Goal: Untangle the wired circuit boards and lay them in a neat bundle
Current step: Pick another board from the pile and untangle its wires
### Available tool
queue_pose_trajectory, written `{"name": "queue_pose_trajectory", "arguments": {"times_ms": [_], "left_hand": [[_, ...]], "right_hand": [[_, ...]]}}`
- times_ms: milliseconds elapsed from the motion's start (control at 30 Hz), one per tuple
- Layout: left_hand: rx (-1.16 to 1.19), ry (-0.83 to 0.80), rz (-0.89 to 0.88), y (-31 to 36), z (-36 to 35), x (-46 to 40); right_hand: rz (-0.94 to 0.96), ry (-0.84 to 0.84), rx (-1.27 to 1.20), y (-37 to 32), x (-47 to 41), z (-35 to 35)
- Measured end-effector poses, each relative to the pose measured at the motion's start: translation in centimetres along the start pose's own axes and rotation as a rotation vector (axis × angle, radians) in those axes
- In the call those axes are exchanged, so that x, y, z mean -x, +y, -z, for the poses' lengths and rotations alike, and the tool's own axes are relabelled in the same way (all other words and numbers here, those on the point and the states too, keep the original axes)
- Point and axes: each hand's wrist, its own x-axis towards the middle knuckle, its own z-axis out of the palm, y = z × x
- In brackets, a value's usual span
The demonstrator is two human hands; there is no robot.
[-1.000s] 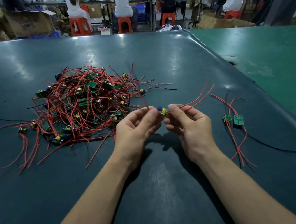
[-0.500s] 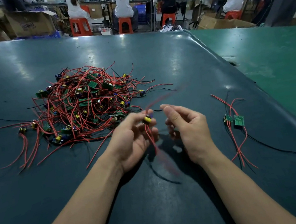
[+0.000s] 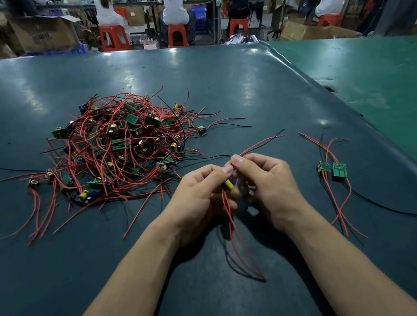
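Note:
A tangled pile of small green circuit boards with red and black wires (image 3: pixel 118 148) lies on the dark green table at left centre. My left hand (image 3: pixel 199 198) grips one wired board (image 3: pixel 228 185) with a yellow part, its red wires hanging down toward me. My right hand (image 3: pixel 263 179) pinches the same piece's upper wires, which stick out up and to the right. Both hands meet in front of the pile. Two sorted boards (image 3: pixel 334 169) with their wires lie side by side to the right of my right hand.
The dark table (image 3: pixel 192 80) ends in a raised edge on the right, beside a lighter green table (image 3: pixel 390 75). Several people sit on orange stools at benches beyond the far edge, with cardboard boxes around them.
The held board turned so its red wires swung from pointing up-right to hanging down toward me. My right hand let go, then closed again on the upper wires.

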Motion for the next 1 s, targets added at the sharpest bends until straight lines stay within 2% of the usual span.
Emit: {"name": "queue_pose_trajectory", "arguments": {"times_ms": [67,133,367,533,633,733,833,1000], "left_hand": [[0.001,-0.068,0.029,0.2,0.0,0.2],[0.006,-0.109,0.064,0.4,0.0,0.3],[0.046,-0.159,0.112,0.8,0.4,0.2],[-0.016,-0.233,0.098,0.6,0.3,0.4],[0.029,-0.228,0.126,0.8,0.8,0.4],[0.026,-0.248,0.124,0.7,1.2,0.2],[0.000,-0.281,0.102,0.3,1.3,-0.2],[0.014,-0.301,0.113,0.0,1.7,-0.5]], "right_hand": [[-0.100,-0.051,-0.129,-0.2,-0.1,0.1],[-0.136,-0.065,-0.114,-0.2,-0.1,0.0],[0.008,0.059,-0.088,0.1,-0.3,-0.2],[-0.029,0.037,-0.104,0.3,-0.3,-0.3],[0.009,0.086,-0.108,0.1,-0.4,0.0],[0.022,0.167,-0.213,-0.2,-0.6,0.3],[-0.051,0.196,-0.338,-0.4,-0.6,0.2],[-0.081,0.199,-0.355,-0.6,-0.6,0.4]]}}
